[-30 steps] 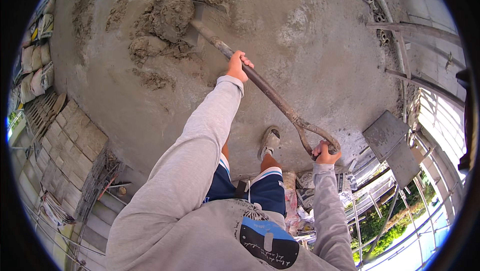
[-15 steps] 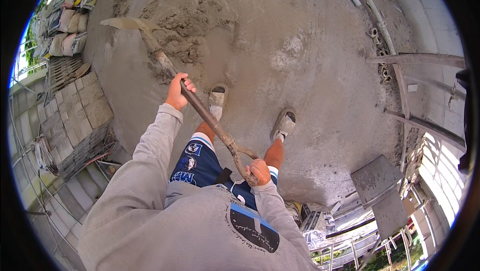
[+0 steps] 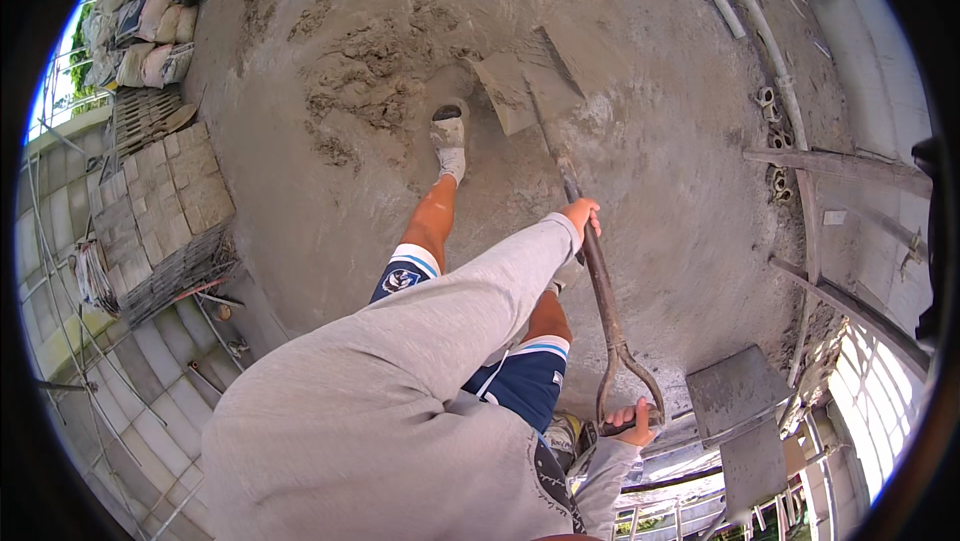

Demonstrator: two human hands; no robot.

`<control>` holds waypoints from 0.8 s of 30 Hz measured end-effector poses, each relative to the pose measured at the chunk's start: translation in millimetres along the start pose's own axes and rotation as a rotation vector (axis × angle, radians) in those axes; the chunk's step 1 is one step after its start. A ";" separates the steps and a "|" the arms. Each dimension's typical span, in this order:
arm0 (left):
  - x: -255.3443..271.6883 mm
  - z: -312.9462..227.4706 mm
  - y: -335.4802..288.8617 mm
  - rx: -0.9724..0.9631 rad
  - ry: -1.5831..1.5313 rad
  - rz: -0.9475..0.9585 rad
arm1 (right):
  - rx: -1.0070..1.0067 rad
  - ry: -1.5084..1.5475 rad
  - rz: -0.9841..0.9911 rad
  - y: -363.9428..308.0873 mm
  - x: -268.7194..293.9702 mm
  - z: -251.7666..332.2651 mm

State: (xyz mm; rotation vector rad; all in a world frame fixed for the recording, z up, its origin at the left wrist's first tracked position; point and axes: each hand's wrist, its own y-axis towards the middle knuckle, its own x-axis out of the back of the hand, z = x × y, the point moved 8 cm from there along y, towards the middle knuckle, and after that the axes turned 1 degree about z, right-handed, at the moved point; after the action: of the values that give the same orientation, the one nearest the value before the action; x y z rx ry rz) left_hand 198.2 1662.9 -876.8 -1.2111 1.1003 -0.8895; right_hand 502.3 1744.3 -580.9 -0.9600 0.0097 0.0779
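Note:
A long-handled shovel (image 3: 603,293) slants across the middle of the head view. My left hand (image 3: 581,216) is wrapped round its shaft partway down. At the near end, my right hand (image 3: 632,423) grips the crossbar of the D-shaped handle. The broad, mortar-coated blade (image 3: 528,81) points away from me over the wet grey floor, right of a lumpy heap of wet mortar (image 3: 375,76). Whether the blade touches the floor I cannot tell. My left foot, in a muddy slipper (image 3: 449,131), stands beside the heap; my right foot is mostly hidden behind my left arm.
Stacked filled sacks (image 3: 150,31) and a pile of grey blocks (image 3: 165,206) stand at the left. Pipes (image 3: 765,31) and wooden braces (image 3: 850,169) run along the right wall. Grey boards (image 3: 740,396) lie at the lower right, near a railing.
The shovel blade has swung from the far left, over the heap, to the right of it. Both hands have moved right with the handle, and my body has turned and stepped.

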 end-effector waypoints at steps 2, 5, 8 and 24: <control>-32.1 66.8 5.6 0.180 -0.024 0.034 | 0.084 -0.139 -0.122 8.3 45.3 42.9; -56.7 80.7 4.8 0.269 -0.152 0.009 | 0.101 -0.325 -0.223 18.2 33.3 100.1; -46.1 -19.4 13.4 0.283 -0.175 -0.054 | 0.060 -0.330 -0.187 37.4 -75.8 89.5; 70.8 -402.9 28.0 -0.037 -0.345 0.034 | 0.214 -0.488 0.008 41.7 -422.9 -58.0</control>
State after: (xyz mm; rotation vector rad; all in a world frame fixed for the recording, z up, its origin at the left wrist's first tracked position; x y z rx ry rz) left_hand -173.8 1495.5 -918.6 -1.3148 0.8587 -0.6073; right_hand 79.2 1694.4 -630.2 -0.7079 -0.4198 0.3112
